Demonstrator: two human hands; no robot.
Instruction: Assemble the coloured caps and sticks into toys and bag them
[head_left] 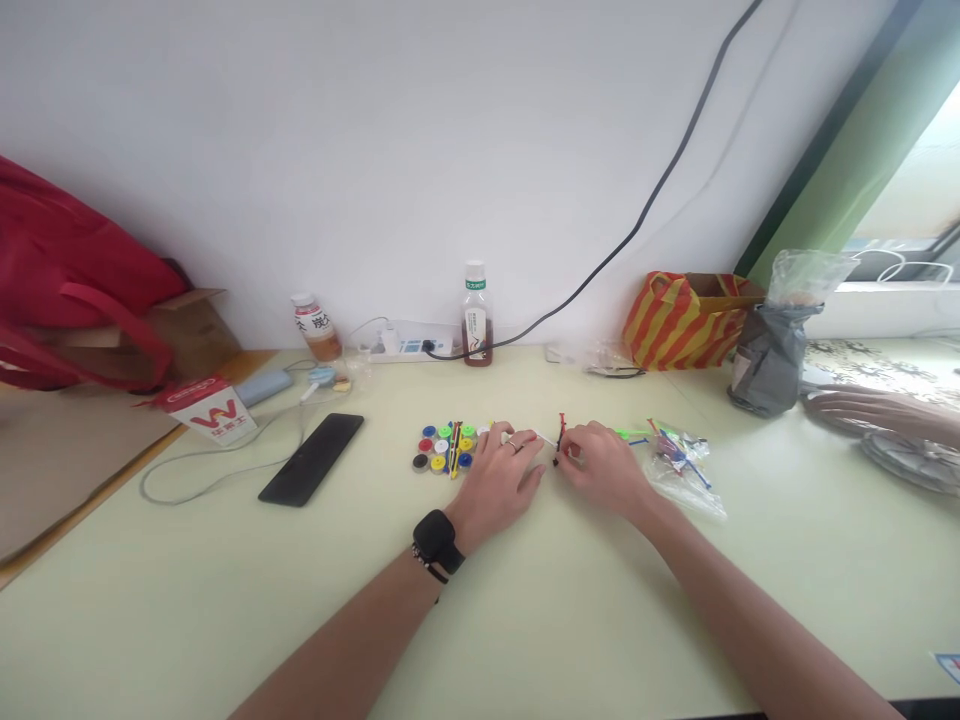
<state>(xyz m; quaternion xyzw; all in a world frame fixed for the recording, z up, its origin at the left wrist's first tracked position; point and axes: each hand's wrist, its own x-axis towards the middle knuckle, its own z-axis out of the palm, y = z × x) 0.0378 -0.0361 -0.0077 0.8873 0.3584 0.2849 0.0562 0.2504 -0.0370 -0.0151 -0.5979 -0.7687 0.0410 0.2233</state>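
Observation:
My left hand [501, 478], with a black watch and a ring, lies palm down on the table, thumb apart from the fingers. Its fingertips touch a thin white stick [547, 438]. Thumb and finger of my right hand [604, 465] are closed around small thin plastic sticks [562, 425], red at the top and dark lower down. Left of my left hand are rows of small round coloured pieces [442, 446], with several coloured sticks [454, 448] lying across them. Beyond my right hand, more coloured sticks lie on and in a clear plastic bag [694, 480].
A black phone [312, 460] and a white cable lie to the left, near a red-and-white box [217, 412]. Along the wall stand two bottles [477, 320], a power strip [412, 347] and a striped bag [679, 320]. At far right, another person's hand [877, 408] rests above grey coils.

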